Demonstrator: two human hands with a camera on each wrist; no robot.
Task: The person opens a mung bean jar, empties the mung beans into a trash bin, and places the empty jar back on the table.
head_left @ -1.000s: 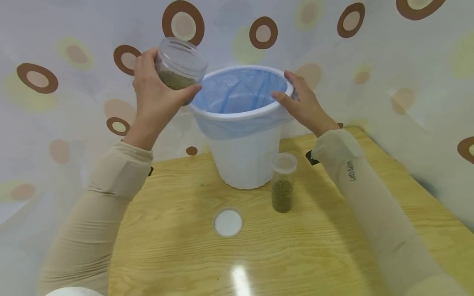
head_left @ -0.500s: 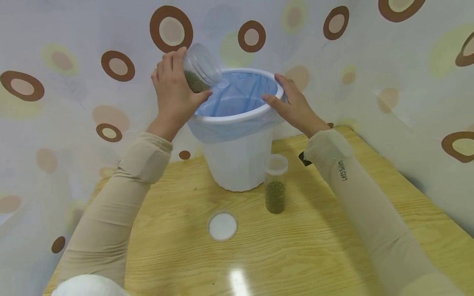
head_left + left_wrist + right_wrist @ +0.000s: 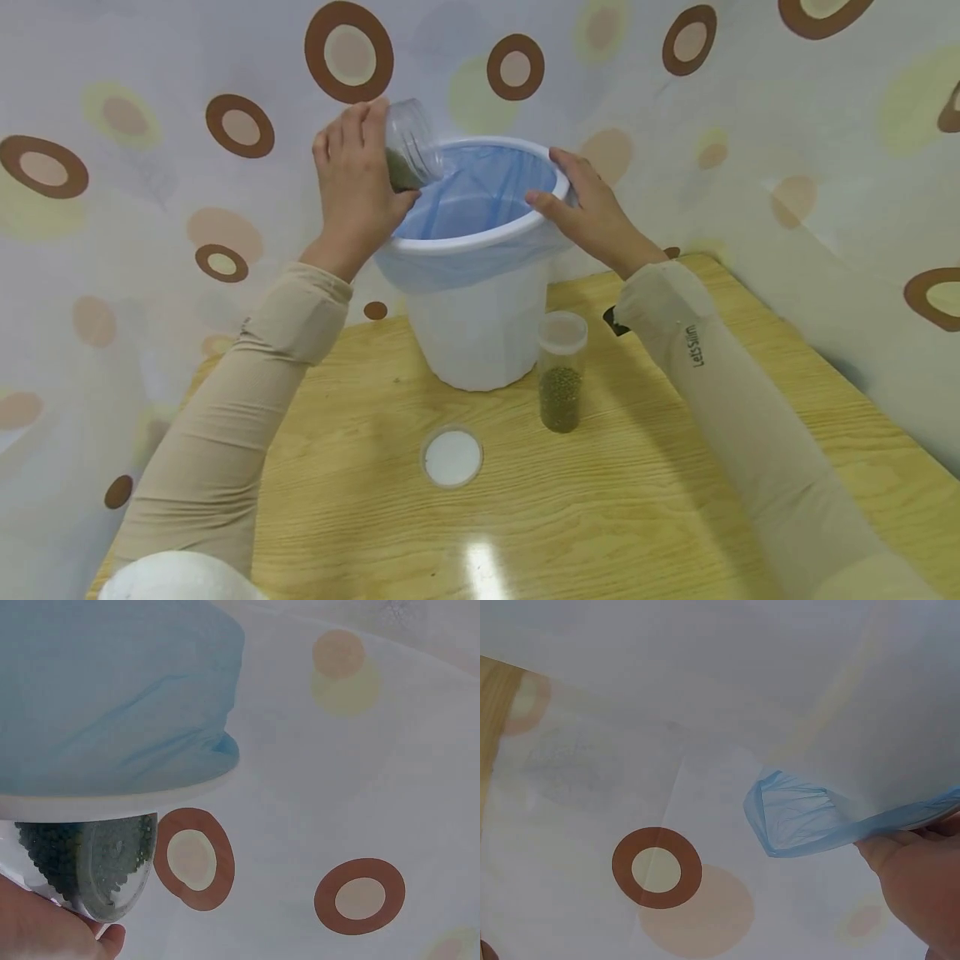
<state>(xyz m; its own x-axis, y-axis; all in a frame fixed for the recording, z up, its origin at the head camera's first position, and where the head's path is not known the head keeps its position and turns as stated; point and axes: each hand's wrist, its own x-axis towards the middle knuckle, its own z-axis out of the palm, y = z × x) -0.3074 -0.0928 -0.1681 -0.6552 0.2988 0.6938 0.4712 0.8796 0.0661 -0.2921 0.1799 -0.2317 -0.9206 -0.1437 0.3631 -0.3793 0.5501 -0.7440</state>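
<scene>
My left hand grips a clear plastic jar, tilted with its open mouth over the left rim of a white bin. Small dark green beans lie along the jar's lower side in the left wrist view. A blue bag lines the bin and folds down over its rim. On the right side, my right hand holds the bin's rim, thumb toward the inside and fingers along the outer edge. In the right wrist view that hand pinches the rim and bag edge.
A capped clear jar, partly filled with green beans, stands upright in front of the bin. To its left, a round white lid lies flat on the wooden table. A patterned wall sheet hangs behind.
My left hand has carried the jar right and down to the bin's rim and tipped it further over. The right hand keeps its hold on the rim.
</scene>
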